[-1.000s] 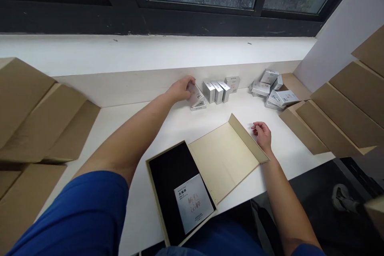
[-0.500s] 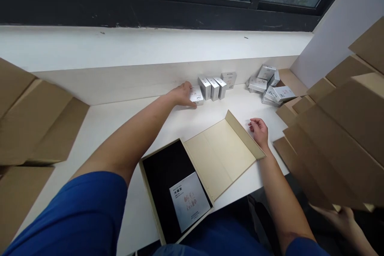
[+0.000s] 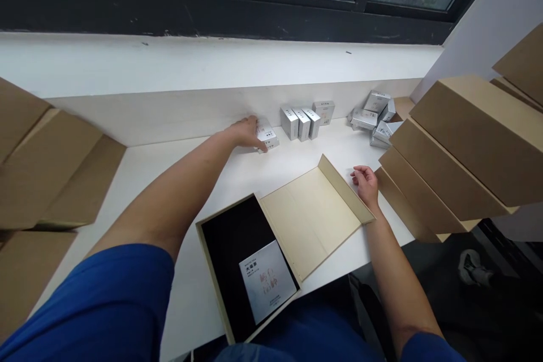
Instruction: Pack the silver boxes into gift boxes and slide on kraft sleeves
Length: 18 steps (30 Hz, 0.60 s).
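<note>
so left hand had a small silver box in its grip, three upright boxes stood just right of it, right hand was kinda curled, couldn't tell if closed

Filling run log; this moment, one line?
left hand: grasping flat silver rectangular carton; right hand: loosely curled, beside open cream rectangular box; printed flat silver carton: inside

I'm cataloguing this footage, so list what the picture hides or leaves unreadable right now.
All in the head view:
Left end of the small silver rectangular card box: hidden behind the left hand.
Right side of the heap of silver rectangular card boxes: hidden behind the long brown cardboard boxes.
Some brown boxes' right ends: cut off by the right edge.
Fine print on the square silver card box: too small.
</note>
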Each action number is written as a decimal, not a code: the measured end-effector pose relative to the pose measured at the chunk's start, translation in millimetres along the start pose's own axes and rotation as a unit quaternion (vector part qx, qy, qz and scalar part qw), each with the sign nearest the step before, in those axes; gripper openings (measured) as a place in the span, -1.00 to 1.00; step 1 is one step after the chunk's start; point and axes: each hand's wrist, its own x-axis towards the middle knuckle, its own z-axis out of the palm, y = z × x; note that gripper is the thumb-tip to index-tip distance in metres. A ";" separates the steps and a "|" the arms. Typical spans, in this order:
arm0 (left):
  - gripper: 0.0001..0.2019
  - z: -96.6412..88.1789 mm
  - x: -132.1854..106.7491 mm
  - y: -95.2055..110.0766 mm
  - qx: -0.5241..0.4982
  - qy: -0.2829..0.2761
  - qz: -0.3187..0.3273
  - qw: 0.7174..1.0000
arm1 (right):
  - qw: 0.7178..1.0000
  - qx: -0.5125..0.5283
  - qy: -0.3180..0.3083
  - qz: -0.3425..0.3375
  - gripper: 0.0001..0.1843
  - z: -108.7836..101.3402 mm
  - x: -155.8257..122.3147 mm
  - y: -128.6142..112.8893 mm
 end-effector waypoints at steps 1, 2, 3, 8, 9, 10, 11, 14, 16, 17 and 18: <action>0.40 0.0 -1.3 -1.0 -0.003 0.004 0.002 1.000 | 1.000 0.001 0.000 -0.002 -0.66 0.0 0.4 0.1; 0.40 -0.5 -3.5 -2.8 -0.005 0.006 0.004 1.000 | 1.000 0.002 0.000 -0.003 -0.66 0.0 0.8 0.2; 0.40 -1.9 -6.8 -5.6 -0.007 0.006 0.006 1.000 | 1.000 0.002 0.001 -0.005 -0.66 -0.2 1.3 0.1; 0.30 -28.4 -60.8 -26.9 -0.026 0.010 0.024 0.999 | 1.000 0.000 0.001 -0.012 -0.65 -2.4 4.1 0.6; 0.25 -37.2 -81.7 -29.9 -0.024 0.015 0.033 0.999 | 1.000 -0.001 0.001 -0.014 -0.65 -3.1 4.7 1.0; 0.15 -46.0 -105.5 -31.3 -0.021 0.026 0.064 0.997 | 1.000 -0.003 0.001 -0.016 -0.66 -3.8 5.3 1.5; 0.09 -54.0 -131.5 -30.9 -0.007 0.027 0.068 0.997 | 1.000 -0.004 0.001 -0.017 -0.66 -4.4 5.8 2.0; 0.13 -64.8 -211.7 -19.8 0.009 -0.011 0.089 0.996 | 1.000 -0.009 -0.002 -0.023 -0.68 -6.2 7.3 3.6; 0.09 -56.3 -254.8 -8.6 0.006 -0.080 0.092 0.993 | 1.000 -0.012 -0.004 -0.027 -0.70 -7.4 8.5 4.4; 0.04 -48.0 -270.4 -3.7 0.004 -0.113 0.096 0.989 | 0.999 -0.013 -0.005 -0.029 -0.71 -8.0 9.1 4.8; 0.00 -38.1 -281.5 0.2 0.009 -0.136 0.104 0.985 | 0.999 -0.014 -0.006 -0.030 -0.71 -8.7 9.9 5.3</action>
